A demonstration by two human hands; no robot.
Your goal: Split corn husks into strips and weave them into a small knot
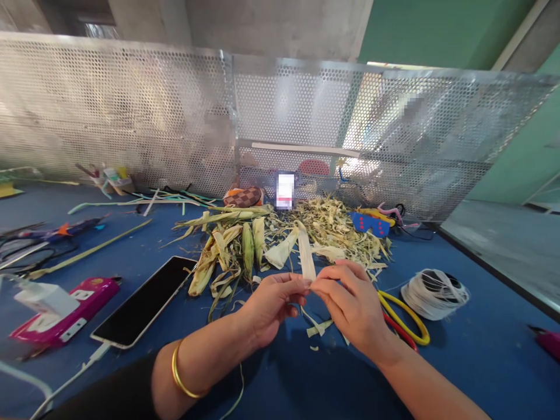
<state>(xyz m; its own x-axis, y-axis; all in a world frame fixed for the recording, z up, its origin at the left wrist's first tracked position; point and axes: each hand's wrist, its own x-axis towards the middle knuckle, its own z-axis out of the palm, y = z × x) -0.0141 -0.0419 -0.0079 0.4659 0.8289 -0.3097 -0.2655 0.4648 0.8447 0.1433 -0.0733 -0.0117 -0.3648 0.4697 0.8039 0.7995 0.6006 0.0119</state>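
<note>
Between my two hands, at the middle of the view, stands a pale strip of corn husk [307,255]. The fingers of my left hand [273,300] are closed in a pinch at its lower end. My right hand [352,300] pinches the same end from the other side, its fingertips meeting the left ones. A wider piece of husk [281,249] lies just behind the strip. Below my right hand are small husk scraps [320,328] on the blue table [280,385]. Red and yellow handles [415,324], partly hidden by my right hand, lie beside it.
Heaped husks [231,251] and shredded husk [332,219] lie beyond my hands. A spool of white string [434,293] sits at right. A phone [144,303] on a cable and a pink power strip [65,312] lie at left. A perforated metal screen [297,111] borders the back.
</note>
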